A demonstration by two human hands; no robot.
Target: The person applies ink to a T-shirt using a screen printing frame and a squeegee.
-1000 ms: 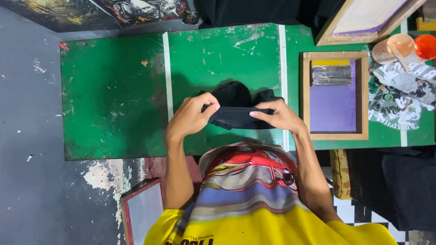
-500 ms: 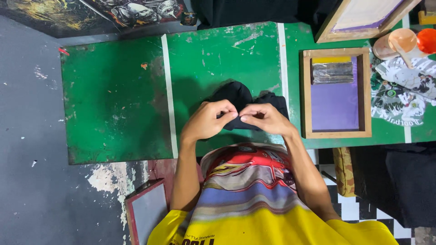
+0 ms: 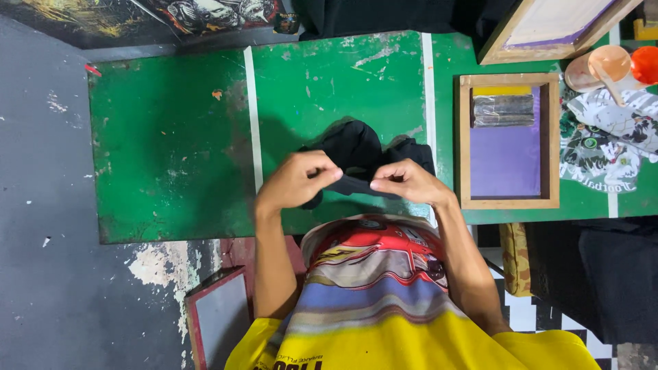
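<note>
The black garment (image 3: 360, 154) was pinched shut at its near edge by left hand (image 3: 296, 183) and right hand (image 3: 410, 183), its bulk lying beyond on the green counter (image 3: 171, 137).

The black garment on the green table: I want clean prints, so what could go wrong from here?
1. Both the left hand and the right hand pinch one edge of the black garment, and the rest lies bunched, so it may be laid down creased.
2. The green table has worn, flaking patches that might mark the cloth.
3. The wooden screen frame sits close on the right; a swung sleeve could brush it.
</note>
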